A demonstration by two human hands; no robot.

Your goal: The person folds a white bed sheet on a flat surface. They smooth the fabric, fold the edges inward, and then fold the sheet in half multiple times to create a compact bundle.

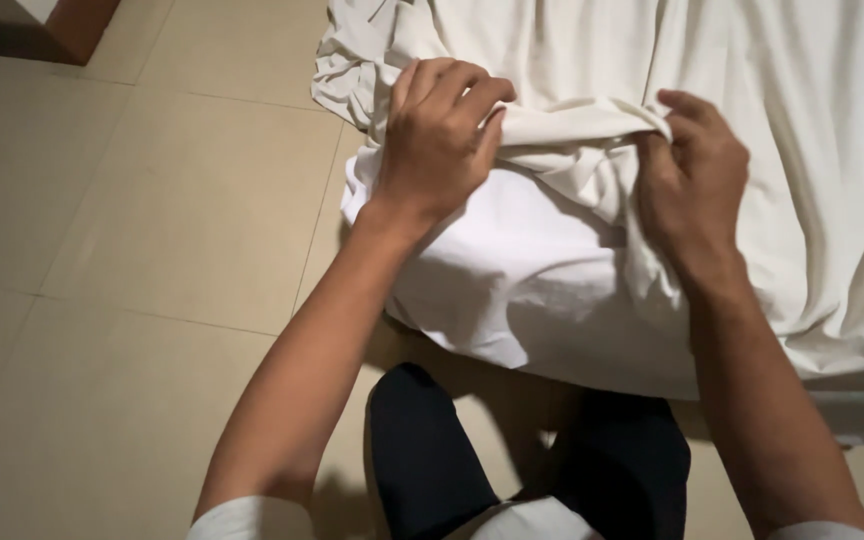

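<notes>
My left hand (440, 135) is closed over a bunched fold of the white sheet (552, 270) at the bed's corner, knuckles up, fingers curled under the cloth. The gathered ridge runs sideways from it to my right hand (694, 180), which pinches the same fold shut at its other end. The sheet hangs down toward my knees, over the tiled floor (152, 250)
</notes>
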